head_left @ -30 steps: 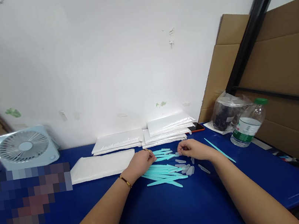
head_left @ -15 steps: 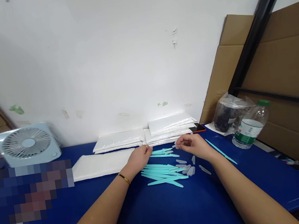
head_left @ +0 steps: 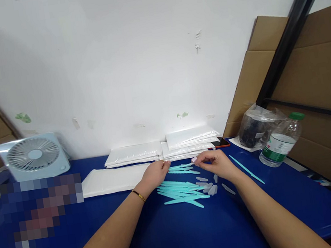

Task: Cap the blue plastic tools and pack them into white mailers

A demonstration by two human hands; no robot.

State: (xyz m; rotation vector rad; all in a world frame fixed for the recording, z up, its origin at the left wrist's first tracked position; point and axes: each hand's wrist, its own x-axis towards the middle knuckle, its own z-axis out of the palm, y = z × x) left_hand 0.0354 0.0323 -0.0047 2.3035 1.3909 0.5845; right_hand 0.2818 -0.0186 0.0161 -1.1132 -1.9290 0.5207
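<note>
turquoise sticks (head_left: pixel 186 199) lie in front of the stacked white packets (head_left: pixel 190 137), mostly heaped, a few closer to the stack. just in front of the stack, the left hand (head_left: pixel 154 176) has fingers pinched together, seemingly on a stick's end, while the right hand (head_left: pixel 217 163) nips a small pale piece (head_left: pixel 193 159). loose translucent pieces (head_left: pixel 212 190) farther forward suggest work remains; how many sticks are finished cannot be told.

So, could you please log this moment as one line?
left hand: at teal sticks; right hand: pinching pale piece; loose pieces: on table
</note>
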